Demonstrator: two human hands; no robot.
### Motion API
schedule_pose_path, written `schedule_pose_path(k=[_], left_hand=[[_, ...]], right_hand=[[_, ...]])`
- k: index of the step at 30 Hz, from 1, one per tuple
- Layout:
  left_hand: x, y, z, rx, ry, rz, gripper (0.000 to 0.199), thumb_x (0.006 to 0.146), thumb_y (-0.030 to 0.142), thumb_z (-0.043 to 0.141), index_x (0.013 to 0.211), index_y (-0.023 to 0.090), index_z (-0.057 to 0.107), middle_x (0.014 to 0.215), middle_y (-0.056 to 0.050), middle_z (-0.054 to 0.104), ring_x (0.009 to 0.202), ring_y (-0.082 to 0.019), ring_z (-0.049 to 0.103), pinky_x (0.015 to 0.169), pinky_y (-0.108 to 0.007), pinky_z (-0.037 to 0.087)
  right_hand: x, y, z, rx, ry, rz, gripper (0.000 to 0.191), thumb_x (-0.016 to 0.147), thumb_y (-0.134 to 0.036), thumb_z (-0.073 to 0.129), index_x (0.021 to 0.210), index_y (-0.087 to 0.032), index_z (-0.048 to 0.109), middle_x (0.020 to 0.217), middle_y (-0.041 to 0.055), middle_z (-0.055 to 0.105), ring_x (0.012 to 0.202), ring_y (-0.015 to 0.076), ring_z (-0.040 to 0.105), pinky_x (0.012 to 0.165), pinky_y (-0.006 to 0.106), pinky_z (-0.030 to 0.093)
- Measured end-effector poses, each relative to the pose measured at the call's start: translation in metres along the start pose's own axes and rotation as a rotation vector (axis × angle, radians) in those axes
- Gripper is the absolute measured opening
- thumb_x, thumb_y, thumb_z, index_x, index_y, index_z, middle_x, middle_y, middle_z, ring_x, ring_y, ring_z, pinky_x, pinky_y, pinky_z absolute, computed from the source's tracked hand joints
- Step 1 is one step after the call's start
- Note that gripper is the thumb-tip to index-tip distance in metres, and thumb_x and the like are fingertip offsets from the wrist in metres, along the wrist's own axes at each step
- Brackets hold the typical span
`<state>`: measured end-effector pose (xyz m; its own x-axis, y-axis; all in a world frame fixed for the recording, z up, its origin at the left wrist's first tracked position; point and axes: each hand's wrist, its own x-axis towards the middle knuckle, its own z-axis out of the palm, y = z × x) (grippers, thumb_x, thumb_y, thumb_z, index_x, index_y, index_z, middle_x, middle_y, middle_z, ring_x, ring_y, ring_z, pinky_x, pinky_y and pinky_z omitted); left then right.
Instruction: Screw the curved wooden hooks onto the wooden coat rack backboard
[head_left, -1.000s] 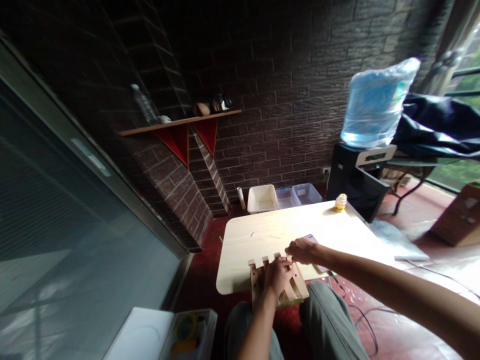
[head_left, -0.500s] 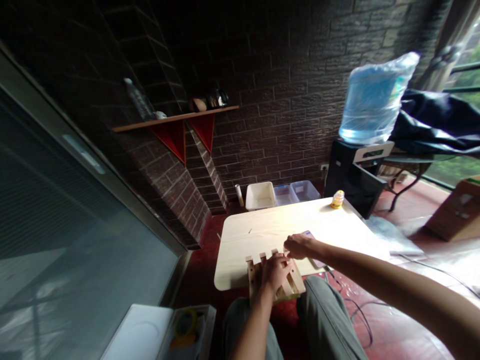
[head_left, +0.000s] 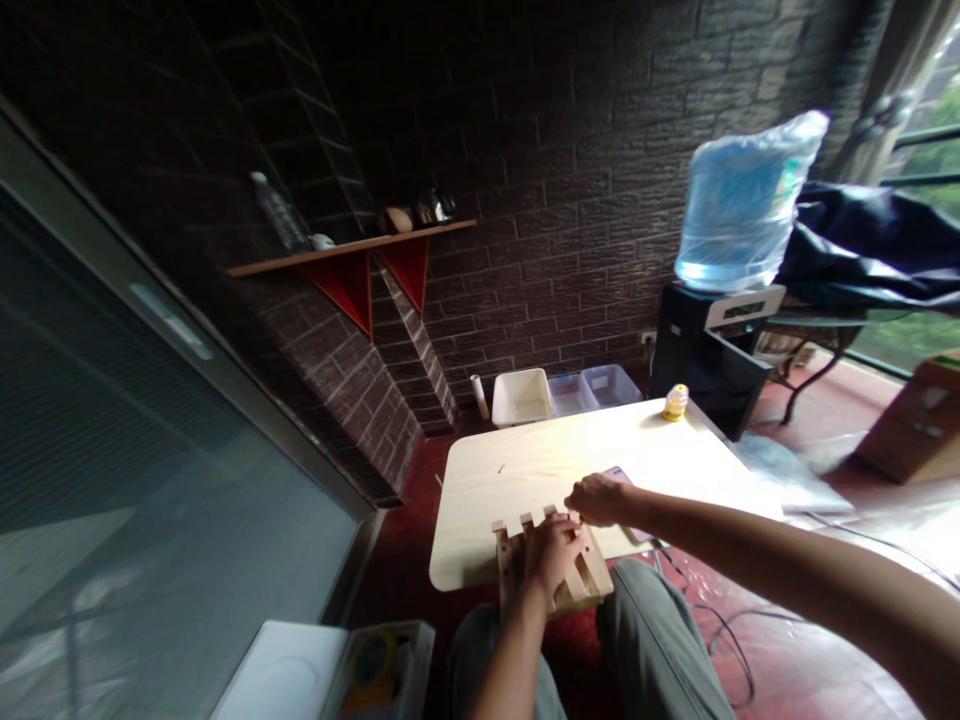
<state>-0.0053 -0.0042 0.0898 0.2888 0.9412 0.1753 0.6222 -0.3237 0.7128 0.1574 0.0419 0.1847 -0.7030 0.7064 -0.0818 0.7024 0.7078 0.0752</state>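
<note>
A small slatted wooden frame [head_left: 598, 572] rests at the near edge of the pale table [head_left: 480, 490], just above my knees. Across its slats lies my left hand [head_left: 555, 552], its fingers curled over the wood and gripping it. My right hand [head_left: 596, 498] is closed in a fist at the frame's far right corner, close to the left fingertips. Whatever the right fingers hold is hidden. Partly covered by my right forearm is a flat purple-grey object [head_left: 618, 474]. A tiny dark, thin piece [head_left: 501, 468] lies farther left on the tabletop.
A yellow-capped small bottle [head_left: 676, 403] stands at the table's far right corner. Behind the table are a cream bin [head_left: 521, 397] and clear bins [head_left: 611, 386]. A water dispenser [head_left: 694, 350] stands right, cables [head_left: 739, 650] on the floor, an open case [head_left: 382, 670] at lower left.
The view has shifted slightly, so the scene sits a little lower. My right fist has turned slightly at the frame's corner; my left hand keeps its place on the slats.
</note>
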Motion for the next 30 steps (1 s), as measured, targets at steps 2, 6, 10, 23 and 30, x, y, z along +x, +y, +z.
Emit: schedule_pose_path(k=[2,6,10,23,30], left_hand=[[0.001,-0.001,0.001,0.009,-0.003,-0.007,0.011,0.089,0.026,0.067,0.093,0.025,0.077,0.113,-0.004,0.077,0.110,-0.021,0.070,0.106,-0.040,0.053],[0.001,-0.003,0.002,0.016,-0.006,-0.017,0.011,0.088,0.028,0.068,0.092,0.025,0.078,0.112,-0.004,0.078,0.112,-0.023,0.069,0.108,-0.042,0.051],[0.002,-0.004,0.002,-0.001,-0.013,-0.009,0.012,0.088,0.028,0.068,0.095,0.026,0.078,0.114,-0.004,0.077,0.111,-0.022,0.070,0.108,-0.039,0.051],[0.003,0.002,-0.003,-0.049,-0.040,-0.040,0.013,0.088,0.024,0.068,0.095,0.027,0.079,0.113,-0.001,0.078,0.107,-0.021,0.072,0.103,-0.036,0.054],[-0.003,0.005,-0.004,-0.030,0.001,-0.039,0.011,0.089,0.024,0.068,0.095,0.025,0.077,0.110,-0.001,0.078,0.105,-0.019,0.071,0.102,-0.034,0.054]], right_hand=[[-0.001,0.001,0.002,-0.007,-0.038,-0.018,0.016,0.083,-0.016,0.064,0.092,-0.014,0.077,0.084,0.0164,0.078,0.083,0.0303,0.076,0.068,0.035,0.055],[0.003,0.005,0.002,-0.018,-0.108,-0.030,0.021,0.086,-0.022,0.062,0.099,-0.015,0.077,0.088,0.0159,0.079,0.085,0.0297,0.076,0.069,0.035,0.054],[0.009,0.006,0.000,-0.016,-0.160,-0.005,0.021,0.084,-0.020,0.063,0.096,-0.011,0.078,0.088,0.0177,0.079,0.084,0.0288,0.076,0.068,0.033,0.054],[0.018,0.008,-0.018,0.050,-0.354,0.055,0.030,0.085,-0.031,0.069,0.106,-0.012,0.080,0.096,0.0163,0.080,0.087,0.0289,0.076,0.071,0.032,0.055],[0.005,0.003,-0.034,0.052,-0.296,0.049,0.031,0.078,-0.013,0.074,0.108,-0.006,0.076,0.097,0.0197,0.079,0.087,0.0293,0.076,0.069,0.030,0.054]])
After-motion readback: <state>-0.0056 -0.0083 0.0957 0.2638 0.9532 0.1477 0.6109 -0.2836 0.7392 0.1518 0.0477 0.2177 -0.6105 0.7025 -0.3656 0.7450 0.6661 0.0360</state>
